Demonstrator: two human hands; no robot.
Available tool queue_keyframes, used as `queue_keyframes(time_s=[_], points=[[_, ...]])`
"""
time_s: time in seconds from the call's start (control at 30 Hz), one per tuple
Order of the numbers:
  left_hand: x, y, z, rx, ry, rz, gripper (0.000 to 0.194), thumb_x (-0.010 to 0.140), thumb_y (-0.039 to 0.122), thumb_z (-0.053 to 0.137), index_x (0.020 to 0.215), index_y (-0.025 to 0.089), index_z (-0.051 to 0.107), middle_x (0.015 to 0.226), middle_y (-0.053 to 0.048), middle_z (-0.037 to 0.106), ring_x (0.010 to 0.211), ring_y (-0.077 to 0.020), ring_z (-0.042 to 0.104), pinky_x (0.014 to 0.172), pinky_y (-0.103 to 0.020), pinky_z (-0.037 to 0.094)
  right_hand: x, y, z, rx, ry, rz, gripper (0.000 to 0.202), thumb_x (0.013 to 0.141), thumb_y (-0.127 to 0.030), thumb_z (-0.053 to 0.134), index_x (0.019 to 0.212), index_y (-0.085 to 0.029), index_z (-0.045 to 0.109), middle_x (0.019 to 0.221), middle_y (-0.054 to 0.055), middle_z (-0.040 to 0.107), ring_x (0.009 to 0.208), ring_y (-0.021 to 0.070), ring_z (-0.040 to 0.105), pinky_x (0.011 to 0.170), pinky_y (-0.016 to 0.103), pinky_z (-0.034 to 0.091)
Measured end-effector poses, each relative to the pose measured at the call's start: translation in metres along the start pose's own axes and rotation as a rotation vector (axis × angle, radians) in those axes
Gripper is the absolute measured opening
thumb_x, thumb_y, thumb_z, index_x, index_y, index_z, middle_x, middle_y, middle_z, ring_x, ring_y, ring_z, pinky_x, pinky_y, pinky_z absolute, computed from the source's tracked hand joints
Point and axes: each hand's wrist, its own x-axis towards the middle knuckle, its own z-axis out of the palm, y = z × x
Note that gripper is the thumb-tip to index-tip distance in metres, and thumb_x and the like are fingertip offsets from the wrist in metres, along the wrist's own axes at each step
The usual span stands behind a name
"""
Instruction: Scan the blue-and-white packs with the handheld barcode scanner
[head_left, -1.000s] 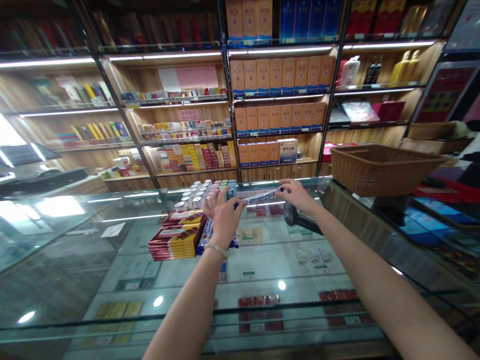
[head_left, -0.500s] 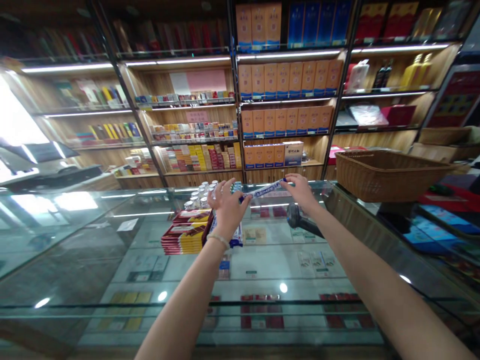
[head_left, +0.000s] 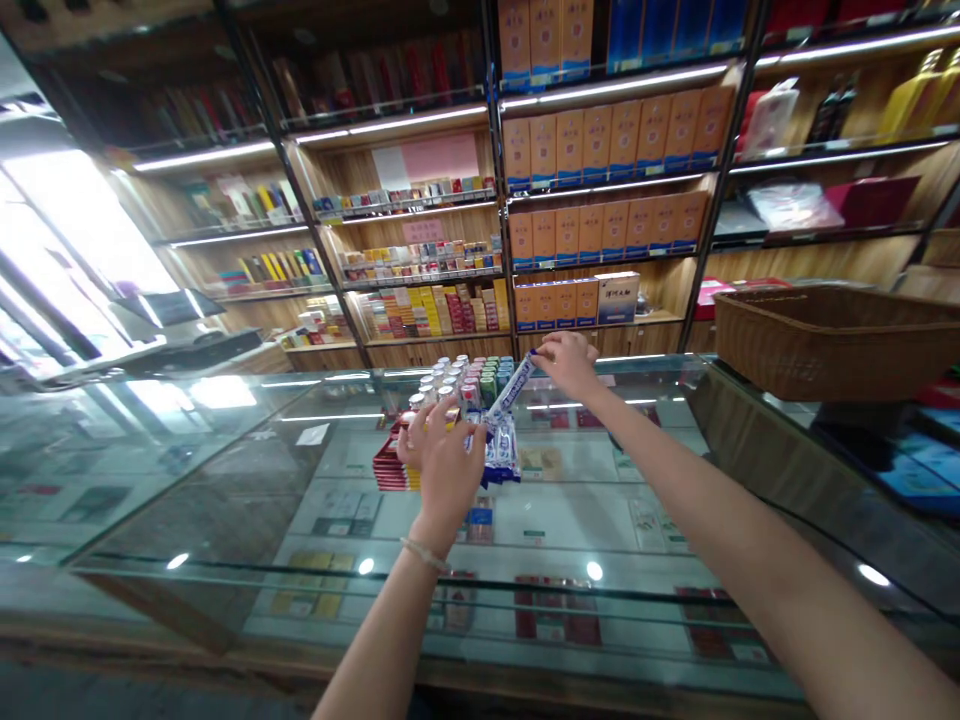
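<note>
A slim snack bar in a blue-and-white wrapper (head_left: 513, 388) slants between my two hands above the glass counter. My right hand (head_left: 571, 366) pinches its upper far end. My left hand (head_left: 444, 462), with a pale bracelet on the wrist, has thumb and forefinger closed at the lower end; its other fingers are spread. Below the bar lies a pile of matching blue-and-white snack bars (head_left: 504, 462). Left of that pile, partly covered by my left hand, is a stack of red-and-yellow packets (head_left: 391, 462). Small capped bottles (head_left: 444, 376) stand in rows behind.
The glass display counter (head_left: 570, 525) holds boxed goods under its top. A brown wicker basket (head_left: 832, 340) sits at the right. Lit wall shelves with orange boxes (head_left: 585, 305) rise behind. A small white paper (head_left: 312, 435) lies at the left.
The bar has tilted more steeply as my left hand came lower, over the piles. The view has shifted left, and the black handheld device is now mostly hidden by my right arm.
</note>
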Motion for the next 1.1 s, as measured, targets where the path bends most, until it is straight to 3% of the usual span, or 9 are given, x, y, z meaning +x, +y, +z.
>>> queue_keyframes(time_s=[0.1, 0.27, 0.5, 1.1], points=[[-0.016, -0.007, -0.002, 0.050, 0.004, 0.009, 0.026, 0.093, 0.036, 0.061, 0.072, 0.026, 0.074, 0.140, -0.005, 0.066, 0.139, -0.0362, 0.043, 0.119, -0.063, 0.024, -0.001, -0.014, 0.016, -0.056, -0.051, -0.059, 0.026, 0.098, -0.044, 0.061, 0.099, -0.028, 0.082, 0.133, 0.009, 0.064, 0.132, 0.0327, 0.042, 0.107, 0.052, 0.026], [-0.033, -0.012, 0.002, 0.198, 0.065, 0.057, 0.021, 0.090, 0.035, 0.065, 0.072, 0.025, 0.069, 0.138, -0.003, 0.069, 0.140, -0.0360, 0.046, 0.119, -0.066, 0.013, -0.005, -0.033, 0.043, -0.097, -0.123, -0.128, 0.029, 0.098, -0.046, 0.060, 0.092, -0.028, 0.082, 0.135, 0.008, 0.063, 0.133, 0.0316, 0.039, 0.109, 0.054, 0.023], [-0.044, -0.022, 0.013, 0.224, 0.064, 0.040, 0.015, 0.086, 0.028, 0.066, 0.071, 0.024, 0.065, 0.138, -0.004, 0.069, 0.141, -0.0361, 0.047, 0.118, -0.065, 0.015, -0.014, -0.040, 0.078, -0.131, -0.202, -0.159, 0.024, 0.096, -0.044, 0.065, 0.087, -0.028, 0.081, 0.138, 0.008, 0.061, 0.135, 0.0313, 0.035, 0.112, 0.057, 0.021], [-0.048, -0.030, 0.025, 0.257, 0.050, 0.005, 0.006, 0.077, 0.020, 0.066, 0.073, 0.024, 0.065, 0.133, -0.007, 0.070, 0.136, -0.0371, 0.049, 0.117, -0.064, 0.019, -0.027, -0.045, 0.117, -0.212, -0.279, -0.235, 0.018, 0.095, -0.040, 0.068, 0.088, -0.028, 0.080, 0.147, 0.006, 0.055, 0.144, 0.0326, 0.031, 0.116, 0.061, 0.018]])
